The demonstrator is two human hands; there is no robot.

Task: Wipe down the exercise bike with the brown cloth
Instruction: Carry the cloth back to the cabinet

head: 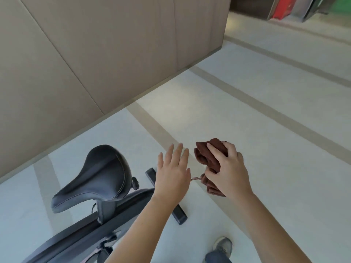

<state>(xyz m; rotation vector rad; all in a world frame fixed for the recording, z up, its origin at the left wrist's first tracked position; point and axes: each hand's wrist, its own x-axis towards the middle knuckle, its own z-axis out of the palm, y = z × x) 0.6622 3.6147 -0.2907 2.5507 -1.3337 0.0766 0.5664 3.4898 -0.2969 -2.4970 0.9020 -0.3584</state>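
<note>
The right hand (pixel 228 168) clutches the bunched brown cloth (pixel 207 158), its fingers (pixel 214 150) curled over it, right of centre. The left hand (pixel 173 171) hovers beside, fingers spread and holding nothing, right of the exercise bike (pixel 98 177) saddle.

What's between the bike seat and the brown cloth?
The open left hand, in the head view. It is between the seat and the cloth, which the right hand grips.

Right hand (pixel 228 168) grips bunched brown cloth (pixel 207 158) above the floor (pixel 266 120); left hand (pixel 173 171) flat beside it, fingers (pixel 177 151) straight. Black saddle (pixel 98 177) of exercise bike (pixel 79 232) lower left.
</note>
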